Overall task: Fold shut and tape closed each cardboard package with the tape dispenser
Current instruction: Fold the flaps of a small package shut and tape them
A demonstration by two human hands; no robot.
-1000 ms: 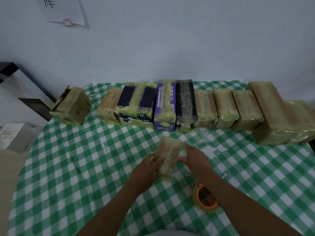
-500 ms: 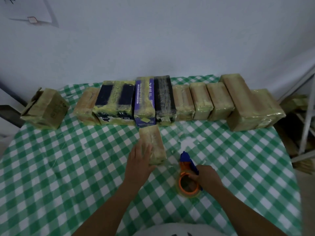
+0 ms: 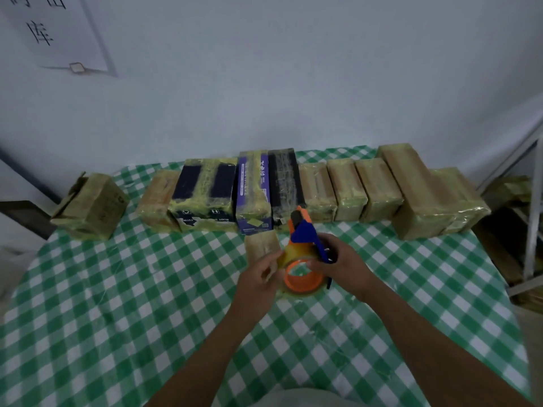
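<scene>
Orange-cored tape dispenser (image 3: 302, 254) gripped by right hand (image 3: 340, 262); left hand (image 3: 258, 277) pinches its tape.

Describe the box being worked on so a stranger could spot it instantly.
Start at the long row of taped boxes along the far edge of the checked tablecloth. The small tan box lies alone in front of that row, just beyond the hands holding the tape dispenser.
</scene>
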